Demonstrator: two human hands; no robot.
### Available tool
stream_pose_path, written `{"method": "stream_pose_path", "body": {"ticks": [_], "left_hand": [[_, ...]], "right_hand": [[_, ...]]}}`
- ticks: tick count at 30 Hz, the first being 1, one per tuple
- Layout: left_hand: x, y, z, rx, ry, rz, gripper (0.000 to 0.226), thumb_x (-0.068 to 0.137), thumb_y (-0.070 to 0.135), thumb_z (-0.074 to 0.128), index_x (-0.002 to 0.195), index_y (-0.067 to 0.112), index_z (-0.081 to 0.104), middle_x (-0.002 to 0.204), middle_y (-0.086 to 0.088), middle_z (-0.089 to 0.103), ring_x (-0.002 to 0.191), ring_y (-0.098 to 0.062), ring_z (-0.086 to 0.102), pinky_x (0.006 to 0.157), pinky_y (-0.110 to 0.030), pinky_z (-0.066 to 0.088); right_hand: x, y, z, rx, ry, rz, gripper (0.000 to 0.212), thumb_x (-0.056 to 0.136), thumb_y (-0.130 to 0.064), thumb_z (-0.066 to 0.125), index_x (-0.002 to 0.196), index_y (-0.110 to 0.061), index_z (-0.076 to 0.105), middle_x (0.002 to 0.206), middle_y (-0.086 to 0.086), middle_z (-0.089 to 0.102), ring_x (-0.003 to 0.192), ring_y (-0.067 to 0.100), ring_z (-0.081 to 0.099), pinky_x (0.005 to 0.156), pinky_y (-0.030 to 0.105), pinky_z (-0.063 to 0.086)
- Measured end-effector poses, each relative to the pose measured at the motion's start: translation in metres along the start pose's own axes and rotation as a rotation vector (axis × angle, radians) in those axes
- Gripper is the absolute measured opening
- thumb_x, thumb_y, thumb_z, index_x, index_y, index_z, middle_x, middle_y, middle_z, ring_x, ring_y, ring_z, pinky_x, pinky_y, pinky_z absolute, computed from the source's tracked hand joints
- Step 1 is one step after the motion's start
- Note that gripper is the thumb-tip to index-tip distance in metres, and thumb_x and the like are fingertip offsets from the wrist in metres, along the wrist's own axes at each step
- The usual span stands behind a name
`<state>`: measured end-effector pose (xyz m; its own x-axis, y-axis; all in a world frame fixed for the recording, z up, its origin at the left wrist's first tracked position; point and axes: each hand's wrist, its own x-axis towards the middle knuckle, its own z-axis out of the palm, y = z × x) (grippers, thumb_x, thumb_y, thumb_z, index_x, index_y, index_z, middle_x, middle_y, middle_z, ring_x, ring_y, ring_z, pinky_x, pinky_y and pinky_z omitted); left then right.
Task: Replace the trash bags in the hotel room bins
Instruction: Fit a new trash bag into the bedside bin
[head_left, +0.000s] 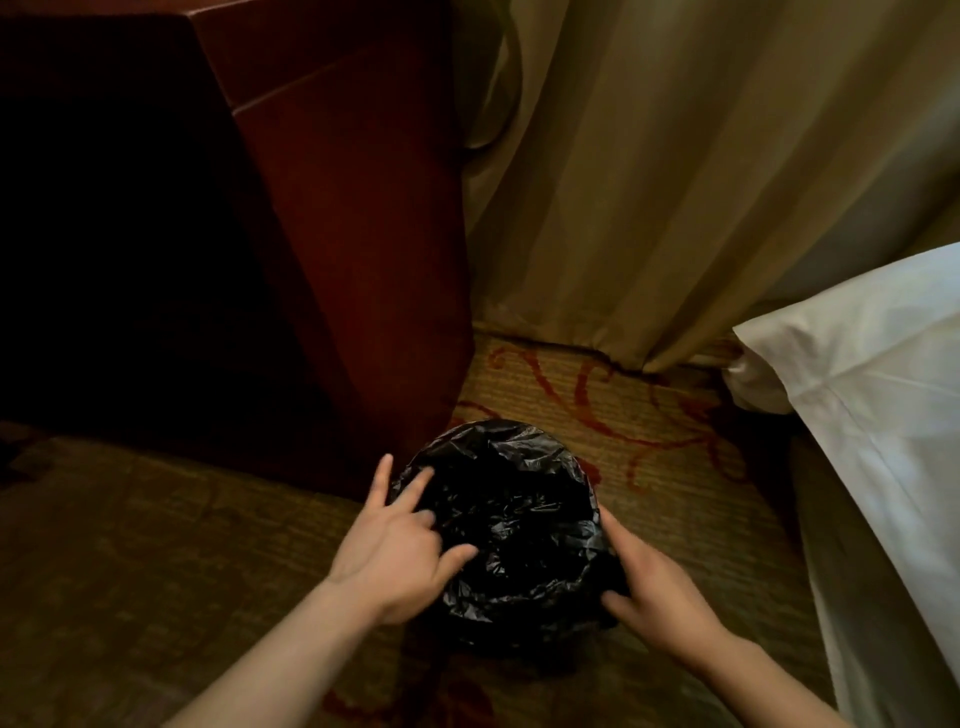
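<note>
A black trash bag (509, 519) sits in a round bin on the patterned carpet (649, 415), near the middle of the view and just in front of the person. The plastic is folded out over the rim and hangs down the outside, so the bin's own wall is hidden. The crumpled bag mouth stands open, and its inside is too dark to see into.

The left hand (400, 551) lies on the left side of the rim with its fingers (423, 478) straight and spread wide. The little finger points off to the far left, outside the bin. The other fingers and the thumb reach over the edge and rest on the plastic, curling round nothing.

The right hand (660, 597) is at the near right side of the bin, set against the overhanging plastic. Its thumb (618, 603) points left along the near edge, and its fingers run up the right side of the rim. It seems to pinch a fold of the bag between thumb and fingers, though the dim light and blur leave the grip unclear.

A dark red wooden cabinet (363, 208) stands to the far left, its lower corner just beside the bin. A beige curtain (675, 182) hangs to the floor at the far side. White bed linen (872, 389) fills the right edge, well apart from the bin.
</note>
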<state>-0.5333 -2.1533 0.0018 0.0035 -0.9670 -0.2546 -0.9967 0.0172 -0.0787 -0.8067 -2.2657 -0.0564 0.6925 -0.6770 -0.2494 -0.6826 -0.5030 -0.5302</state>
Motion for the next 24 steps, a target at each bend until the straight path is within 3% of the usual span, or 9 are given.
{"method": "stream_pose_path", "body": {"ticks": [3, 6, 8, 9, 11, 12, 16, 21, 24], "left_hand": [[-0.006, -0.003, -0.001, 0.046, -0.021, -0.022, 0.09, 0.091, 0.069, -0.004, 0.102, 0.027, 0.075, 0.115, 0.012, 0.066, 0.151, -0.016, 0.003, 0.112, -0.058, -0.024], [-0.011, -0.002, -0.004, 0.062, 0.12, 0.009, 0.073, 0.096, 0.066, 0.011, 0.105, 0.029, 0.073, 0.131, 0.006, 0.06, 0.149, -0.02, 0.016, 0.117, -0.06, -0.008], [-0.013, 0.001, -0.004, 0.001, 0.217, 0.029, 0.066, 0.094, 0.07, 0.019, 0.132, 0.033, 0.057, 0.152, -0.004, 0.041, 0.15, -0.024, 0.015, 0.119, -0.056, 0.003], [-0.013, 0.002, -0.003, -0.046, 0.189, 0.015, 0.074, 0.09, 0.077, 0.019, 0.147, 0.035, 0.037, 0.162, -0.008, 0.021, 0.152, -0.024, 0.001, 0.12, -0.054, 0.001], [-0.014, 0.004, 0.0, -0.127, 0.074, -0.038, 0.095, 0.078, 0.091, 0.014, 0.155, 0.036, 0.001, 0.162, -0.004, -0.019, 0.145, -0.02, -0.031, 0.12, -0.049, -0.009], [-0.014, 0.003, 0.002, -0.143, 0.037, -0.054, 0.1, 0.074, 0.094, 0.013, 0.154, 0.036, -0.006, 0.16, -0.002, -0.027, 0.142, -0.018, -0.037, 0.119, -0.048, -0.012], [-0.013, -0.001, 0.008, -0.116, 0.056, -0.068, 0.101, 0.075, 0.093, 0.013, 0.153, 0.034, -0.012, 0.159, -0.002, -0.03, 0.14, -0.018, -0.04, 0.12, -0.047, -0.011], [-0.013, -0.002, 0.018, -0.185, 0.097, -0.089, 0.092, 0.08, 0.089, 0.013, 0.152, 0.038, -0.012, 0.16, 0.002, -0.028, 0.14, -0.02, -0.04, 0.119, -0.047, -0.012], [-0.012, -0.003, 0.02, -0.187, 0.086, -0.092, 0.09, 0.079, 0.089, 0.01, 0.151, 0.04, -0.014, 0.159, 0.005, -0.031, 0.139, -0.019, -0.041, 0.119, -0.044, -0.013]], "right_hand": [[0.003, 0.01, 0.006, -0.021, 0.072, 0.034, 0.072, 0.09, -0.019, 0.061, 0.152, -0.035, 0.029, 0.123, -0.014, 0.066, 0.102, 0.003, 0.065, 0.076, 0.017, 0.051], [0.007, 0.017, 0.01, 0.016, 0.106, 0.014, 0.035, 0.089, -0.013, 0.059, 0.11, -0.04, 0.061, 0.105, -0.017, 0.067, 0.102, 0.004, 0.063, 0.081, 0.019, 0.05], [0.007, 0.018, 0.013, 0.008, 0.089, 0.011, 0.027, 0.09, -0.011, 0.058, 0.1, -0.034, 0.064, 0.1, -0.014, 0.064, 0.1, 0.007, 0.061, 0.082, 0.022, 0.049], [0.006, 0.019, 0.013, 0.009, 0.081, 0.014, 0.025, 0.09, -0.009, 0.057, 0.098, -0.032, 0.063, 0.098, -0.012, 0.062, 0.098, 0.007, 0.059, 0.081, 0.021, 0.047], [0.006, 0.018, 0.012, 0.06, 0.063, 0.017, 0.033, 0.09, -0.005, 0.056, 0.089, -0.038, 0.056, 0.095, -0.012, 0.058, 0.094, 0.005, 0.056, 0.076, 0.015, 0.042], [0.006, 0.019, 0.012, 0.116, 0.045, 0.038, 0.036, 0.09, -0.003, 0.055, 0.087, -0.039, 0.054, 0.095, -0.012, 0.058, 0.092, 0.003, 0.056, 0.076, 0.014, 0.042], [0.003, 0.022, 0.006, 0.514, -0.045, 0.225, 0.028, 0.092, 0.004, 0.054, 0.098, -0.02, 0.069, 0.102, -0.001, 0.069, 0.092, 0.008, 0.066, 0.077, 0.021, 0.054], [0.003, 0.021, -0.004, 0.833, 0.002, 0.383, 0.015, 0.09, 0.01, 0.055, 0.095, 0.002, 0.068, 0.103, 0.018, 0.071, 0.093, 0.024, 0.07, 0.083, 0.034, 0.057], [0.0, 0.023, -0.008, 1.008, -0.023, 0.436, 0.017, 0.09, 0.012, 0.052, 0.093, 0.001, 0.064, 0.096, 0.021, 0.067, 0.09, 0.029, 0.067, 0.083, 0.04, 0.055]]}}
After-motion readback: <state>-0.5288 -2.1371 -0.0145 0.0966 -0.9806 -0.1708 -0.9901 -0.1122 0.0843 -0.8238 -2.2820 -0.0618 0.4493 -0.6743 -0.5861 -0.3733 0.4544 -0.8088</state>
